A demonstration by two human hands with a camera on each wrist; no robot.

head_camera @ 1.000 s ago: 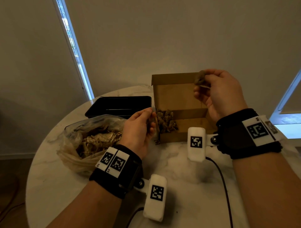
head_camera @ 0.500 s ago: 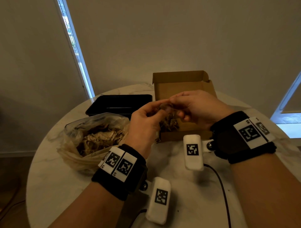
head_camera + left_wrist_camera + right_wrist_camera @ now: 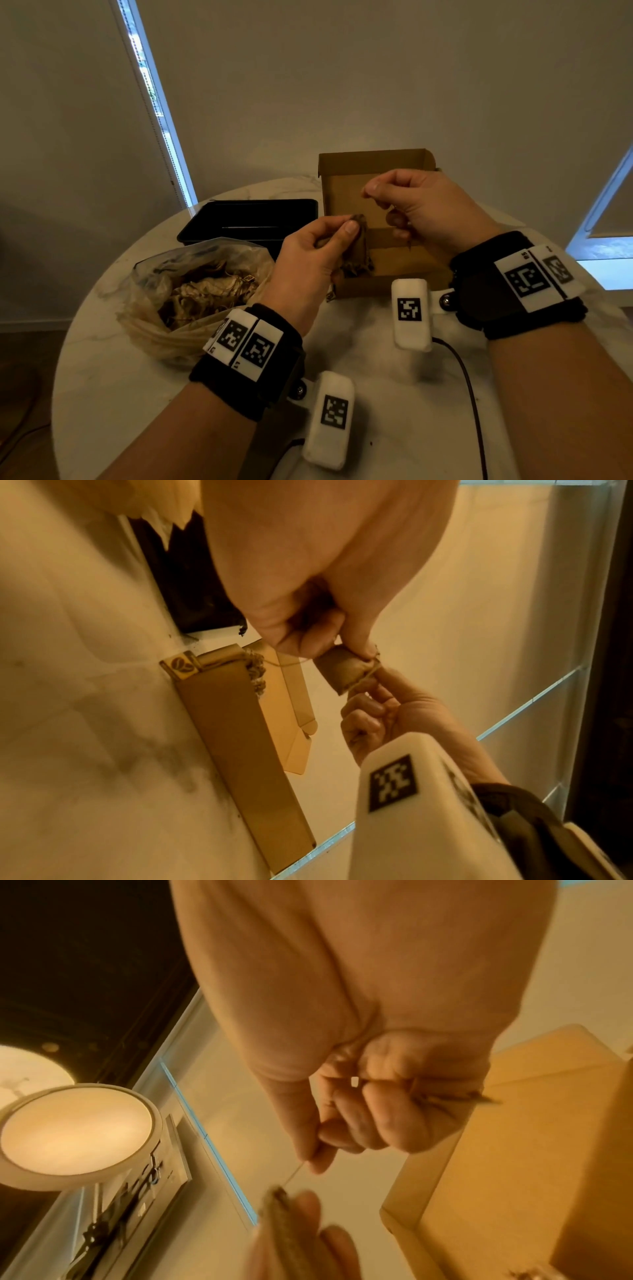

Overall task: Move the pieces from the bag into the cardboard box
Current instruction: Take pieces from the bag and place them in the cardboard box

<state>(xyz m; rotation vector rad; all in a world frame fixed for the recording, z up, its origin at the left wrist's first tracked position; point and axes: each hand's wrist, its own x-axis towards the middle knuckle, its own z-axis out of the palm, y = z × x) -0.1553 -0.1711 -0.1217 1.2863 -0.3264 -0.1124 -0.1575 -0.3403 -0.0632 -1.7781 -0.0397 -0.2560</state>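
A small brown pouch-like piece [image 3: 361,236] [image 3: 342,669] with a thin string round its end is pinched by my left hand [image 3: 346,233] [image 3: 363,647] just above the front left of the open cardboard box [image 3: 373,164] [image 3: 240,723]. My right hand [image 3: 375,192] [image 3: 315,1156] is over the box with fingers curled. It pinches the string [image 3: 294,1172] that runs to the piece [image 3: 284,1213]. Several brown pieces [image 3: 356,269] lie in the box's left corner. The clear plastic bag [image 3: 191,291] with pale crumpled pieces stands open at the left.
A black plastic tray [image 3: 250,219] sits behind the bag, left of the box. All stand on a round white marble table [image 3: 376,394]. A black cable [image 3: 469,383] runs across the near right. A small printed tag [image 3: 179,665] lies at the box's front corner.
A second ago my right hand was raised by the box lid with a piece. The hands then met over the box. Now they have drawn apart, with the string stretched between them.
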